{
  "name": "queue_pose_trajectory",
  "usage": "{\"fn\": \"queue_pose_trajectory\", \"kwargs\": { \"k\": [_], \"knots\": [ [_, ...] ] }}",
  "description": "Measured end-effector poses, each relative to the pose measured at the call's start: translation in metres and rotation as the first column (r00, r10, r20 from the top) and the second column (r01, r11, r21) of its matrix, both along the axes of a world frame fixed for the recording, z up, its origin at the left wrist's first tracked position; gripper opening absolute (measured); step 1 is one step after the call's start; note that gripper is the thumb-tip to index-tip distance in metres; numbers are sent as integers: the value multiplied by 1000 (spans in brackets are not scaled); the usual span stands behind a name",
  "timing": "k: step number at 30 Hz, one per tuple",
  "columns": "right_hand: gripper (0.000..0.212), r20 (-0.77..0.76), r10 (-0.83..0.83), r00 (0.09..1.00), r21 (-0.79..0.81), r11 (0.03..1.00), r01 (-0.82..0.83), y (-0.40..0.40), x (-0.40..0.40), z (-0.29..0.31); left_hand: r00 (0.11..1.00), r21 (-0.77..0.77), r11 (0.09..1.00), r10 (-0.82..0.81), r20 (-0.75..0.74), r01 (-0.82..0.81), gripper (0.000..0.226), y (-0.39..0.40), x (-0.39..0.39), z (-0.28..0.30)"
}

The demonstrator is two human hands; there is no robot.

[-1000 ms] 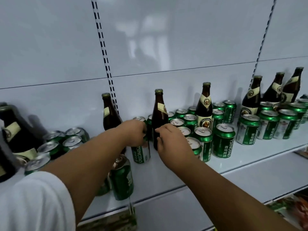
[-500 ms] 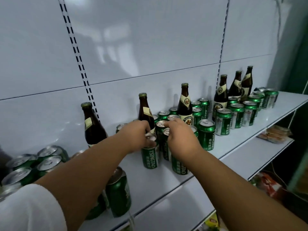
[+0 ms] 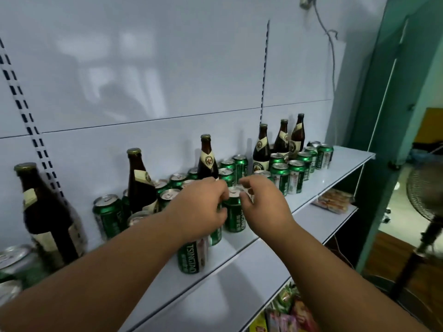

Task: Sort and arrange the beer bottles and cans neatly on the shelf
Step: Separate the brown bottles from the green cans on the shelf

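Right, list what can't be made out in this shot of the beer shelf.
Head view only:
- Left hand: its fingertips are hidden behind its own knuckles, so what it holds is unclear.
- Tsingtao can: top covered by the left wrist.
- Front can: both hands crowd its rim; contact by the right hand is uncertain.
- Leftmost bottle: motion-blurred, label unreadable.
- Far cans: print too small.
- Lower-shelf packets: cut off by the bottom edge.

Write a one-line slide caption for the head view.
Both hands, left and right, close around a green can among brown bottles on the white shelf.
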State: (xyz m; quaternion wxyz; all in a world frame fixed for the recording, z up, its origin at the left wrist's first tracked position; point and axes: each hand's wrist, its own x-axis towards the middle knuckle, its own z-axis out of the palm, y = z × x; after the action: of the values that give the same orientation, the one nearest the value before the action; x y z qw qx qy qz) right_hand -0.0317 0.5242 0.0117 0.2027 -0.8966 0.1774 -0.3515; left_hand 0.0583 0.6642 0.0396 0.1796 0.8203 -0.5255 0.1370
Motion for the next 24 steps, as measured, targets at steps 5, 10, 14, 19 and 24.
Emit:
{"fn": "queue_pose_trajectory", "kwargs": {
  "k": [5,10,14,19,24],
  "knots": [
    [30,-52,-21,998,20,1000,23,-82,-38,-10,999,-1,1000,-11,-41,11,21,-78,-21,-11],
    [33,-98,-11,995,43,999,15,-160,-63,-21,994,29,1000,11,-105,-8,18,-158,-42,-25],
    [34,-112,15,994,78,997,-6,-221,-76,-34,985,18,999,31,-172,-28,21,-220,-55,-47],
    [35,-89,22,996,141,990,-9,-285,-57,-45,973,-15,1000,16,-230,-20,22,-287,-48,-69],
    [33,-83,-21,996,155,987,34,-346,-33,-42,959,-60,998,-38,-281,22,24,-358,-28,-84]
  ]
}}
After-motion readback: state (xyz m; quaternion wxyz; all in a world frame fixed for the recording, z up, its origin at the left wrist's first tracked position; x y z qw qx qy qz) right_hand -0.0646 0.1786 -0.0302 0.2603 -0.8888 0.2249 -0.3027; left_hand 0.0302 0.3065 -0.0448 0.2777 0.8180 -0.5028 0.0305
